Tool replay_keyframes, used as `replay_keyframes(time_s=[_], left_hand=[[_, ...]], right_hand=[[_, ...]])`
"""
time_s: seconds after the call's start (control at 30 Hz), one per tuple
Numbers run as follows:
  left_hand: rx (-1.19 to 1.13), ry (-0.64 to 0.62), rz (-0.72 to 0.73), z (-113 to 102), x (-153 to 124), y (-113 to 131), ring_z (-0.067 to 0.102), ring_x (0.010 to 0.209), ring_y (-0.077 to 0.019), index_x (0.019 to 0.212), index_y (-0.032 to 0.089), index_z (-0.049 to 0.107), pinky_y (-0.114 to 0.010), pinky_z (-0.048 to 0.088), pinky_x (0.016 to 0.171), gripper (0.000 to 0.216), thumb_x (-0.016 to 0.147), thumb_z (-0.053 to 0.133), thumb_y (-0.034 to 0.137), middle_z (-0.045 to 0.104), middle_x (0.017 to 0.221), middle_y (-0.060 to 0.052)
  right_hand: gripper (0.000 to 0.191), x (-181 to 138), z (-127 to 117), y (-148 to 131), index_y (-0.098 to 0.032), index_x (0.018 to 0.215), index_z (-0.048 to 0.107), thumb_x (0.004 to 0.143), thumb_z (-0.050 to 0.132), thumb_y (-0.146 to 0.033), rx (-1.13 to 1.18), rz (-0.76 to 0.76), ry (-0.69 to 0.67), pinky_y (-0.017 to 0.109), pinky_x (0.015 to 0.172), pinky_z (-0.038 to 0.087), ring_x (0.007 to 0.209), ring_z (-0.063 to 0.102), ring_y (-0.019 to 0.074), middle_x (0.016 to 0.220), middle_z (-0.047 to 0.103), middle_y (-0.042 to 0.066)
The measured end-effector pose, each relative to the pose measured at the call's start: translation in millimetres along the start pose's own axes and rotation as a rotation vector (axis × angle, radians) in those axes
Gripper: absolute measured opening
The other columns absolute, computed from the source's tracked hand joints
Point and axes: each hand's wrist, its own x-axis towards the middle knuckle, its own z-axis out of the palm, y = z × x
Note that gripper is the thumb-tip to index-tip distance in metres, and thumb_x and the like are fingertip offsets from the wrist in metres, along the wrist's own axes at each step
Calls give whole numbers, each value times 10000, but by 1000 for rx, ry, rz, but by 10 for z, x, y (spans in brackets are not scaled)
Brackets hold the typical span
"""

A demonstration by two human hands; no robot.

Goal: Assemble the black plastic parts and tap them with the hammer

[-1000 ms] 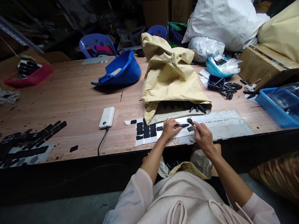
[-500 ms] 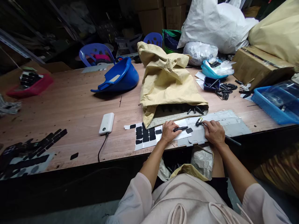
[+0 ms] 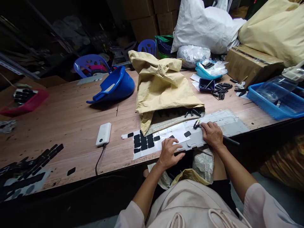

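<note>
My left hand (image 3: pixel 169 152) is curled at the table's near edge, its fingers closed on a thin black stick-like part. It lies just below a white backing sheet (image 3: pixel 166 134) that carries several black pads (image 3: pixel 144 142). My right hand (image 3: pixel 212 134) rests on a grey flat sheet (image 3: pixel 228 122) and grips a black tool (image 3: pixel 196 124). The tool's head points left and its long handle sticks out past my wrist. One loose black pad (image 3: pixel 187 134) lies between my hands.
A tan paper sack (image 3: pixel 163 88) lies open behind the sheets with black parts (image 3: pixel 193 112) in its mouth. A white power bank (image 3: pixel 104 134) and a tipped blue basin (image 3: pixel 114 86) are on the left, more black pads (image 3: pixel 35 163) at far left. A blue tray (image 3: pixel 276 106) and a cardboard box (image 3: pixel 251 65) stand on the right.
My left hand has pulled back from the white sheet to the table's near edge with the thin black part. My right hand has come down onto the grey sheet with the tool.
</note>
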Motion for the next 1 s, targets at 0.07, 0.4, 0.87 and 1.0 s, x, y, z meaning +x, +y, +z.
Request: replay_keyframes(time_s=[0.07, 0.4, 0.87, 1.0], left_hand=[[33, 10, -4, -15, 402, 28, 596, 1093, -267, 1070, 257, 795, -435, 471, 985, 200, 883, 801, 327, 714, 1124, -77], [462, -242, 182, 398, 2319, 284, 586, 1159, -267, 1097, 185, 793, -384, 469, 890, 273, 971, 564, 107, 664, 1232, -130], [307, -209, 126, -128, 1918, 156, 567, 1067, -275, 1102, 239, 722, -416, 400, 956, 176, 948, 700, 324, 760, 1069, -53], [197, -200, -70, -317, 1316, -120, 577, 1039, -259, 1019, 256, 739, -391, 422, 910, 119, 914, 735, 312, 758, 1017, -27]], right_hand=[[270, 0, 0, -3, -229, 1152, 760, 996, 545, -274, 3, -2, 4, 358, 784, 326, 952, 480, 259, 949, 650, 94], [281, -16, -12, 1, -234, 1163, 755, 1017, 521, -288, -31, -30, 21, 358, 788, 322, 924, 475, 255, 934, 654, 86], [278, -15, -18, -18, -235, 1142, 758, 1019, 519, -305, -17, 2, 6, 361, 801, 333, 935, 479, 257, 954, 661, 87], [282, -9, -12, -10, -228, 1146, 757, 1014, 520, -303, -13, 3, 0, 356, 798, 329, 941, 484, 258, 961, 664, 90]])
